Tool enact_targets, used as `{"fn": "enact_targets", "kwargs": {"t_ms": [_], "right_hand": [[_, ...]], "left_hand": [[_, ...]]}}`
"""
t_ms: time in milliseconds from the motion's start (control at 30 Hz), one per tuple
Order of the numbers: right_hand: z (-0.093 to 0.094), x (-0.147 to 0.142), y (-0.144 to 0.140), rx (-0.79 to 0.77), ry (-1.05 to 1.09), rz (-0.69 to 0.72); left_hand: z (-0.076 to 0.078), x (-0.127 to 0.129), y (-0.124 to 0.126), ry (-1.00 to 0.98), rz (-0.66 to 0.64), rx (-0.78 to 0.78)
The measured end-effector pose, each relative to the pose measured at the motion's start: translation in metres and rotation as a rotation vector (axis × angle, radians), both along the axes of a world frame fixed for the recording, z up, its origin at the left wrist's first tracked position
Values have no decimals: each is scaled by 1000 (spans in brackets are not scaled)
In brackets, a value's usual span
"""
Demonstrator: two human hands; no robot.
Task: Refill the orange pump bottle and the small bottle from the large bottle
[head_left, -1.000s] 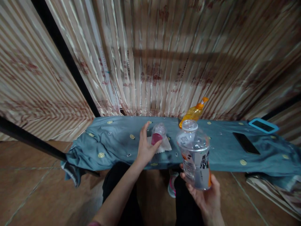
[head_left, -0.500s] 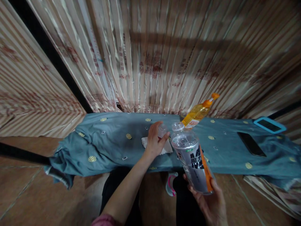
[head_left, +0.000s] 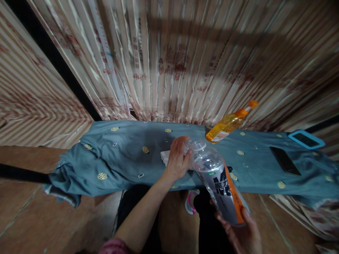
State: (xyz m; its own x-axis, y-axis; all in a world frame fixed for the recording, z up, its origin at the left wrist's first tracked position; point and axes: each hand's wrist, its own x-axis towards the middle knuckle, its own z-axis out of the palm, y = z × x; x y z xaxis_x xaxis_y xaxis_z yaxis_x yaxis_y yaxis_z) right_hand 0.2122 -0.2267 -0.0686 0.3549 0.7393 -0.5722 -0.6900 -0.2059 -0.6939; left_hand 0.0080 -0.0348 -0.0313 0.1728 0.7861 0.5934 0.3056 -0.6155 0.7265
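Observation:
My right hand (head_left: pixel 239 225) grips the lower end of a large clear plastic bottle (head_left: pixel 218 180) with a silver and orange label. The bottle leans up and to the left, its mouth uncapped. At that mouth, my left hand (head_left: pixel 178 157) is closed around a small clear cup (head_left: pixel 188 143), mostly hidden by the fingers. The cup and the bottle's mouth overlap in view; whether they touch I cannot tell. Under my left hand, a white tissue (head_left: pixel 164 156) lies partly covered on the blue-green cloth (head_left: pixel 129 158).
An orange pump bottle (head_left: pixel 226 126) stands behind the large bottle. To the right lie a black phone (head_left: pixel 285 161) and a blue-rimmed device (head_left: pixel 306 139). A striped curtain (head_left: pixel 169 63) hangs behind the cloth-covered bench. A black pole (head_left: pixel 57 58) slants down at the left.
The small cup in my left hand and the large bottle's mouth have come together. My right hand and the bottle sit slightly lower and further right in view.

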Motion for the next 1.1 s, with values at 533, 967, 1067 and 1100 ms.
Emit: {"fn": "enact_targets", "kwargs": {"t_ms": [533, 967, 1067, 1100], "right_hand": [[5, 8, -35, 93, -127, 61], [27, -18, -45, 38, -352, 51], [29, -22, -44, 54, -376, 72], [28, -22, -44, 58, -378, 72]], "left_hand": [[-5, 0, 9, 18, 31, 7], [-10, -3, 14, 26, 31, 56], [-10, -4, 14, 36, 14, 65], [-10, -5, 14, 34, 9, 72]]}}
